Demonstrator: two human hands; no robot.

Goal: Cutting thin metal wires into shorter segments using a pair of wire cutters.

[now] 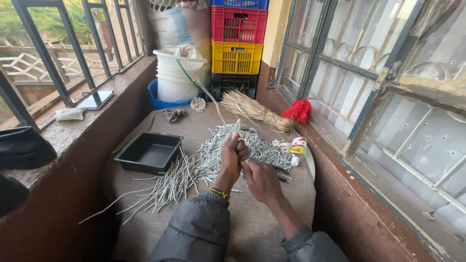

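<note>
My left hand [233, 154] is closed around one thin grey stick, holding it upright over the round table [252, 228]. My right hand [261, 180] sits just beside and below it, fingers curled near the stick's lower end; what it grips is hidden. Both hands hover over a spread of several grey rolled sticks [194, 170] that covers the table's middle. A black rectangular tray [149, 153] lies to the left of the hands. A small white glue bottle with a red and green label [297, 148] lies on its side to the right.
A bundle of straw-coloured fibre [252, 109] lies at the table's far side, with a red cloth [298, 111] on the right sill. White buckets [177, 73] in a blue basin and stacked coloured crates [238, 41] stand behind. A phone [95, 99] rests on the left ledge.
</note>
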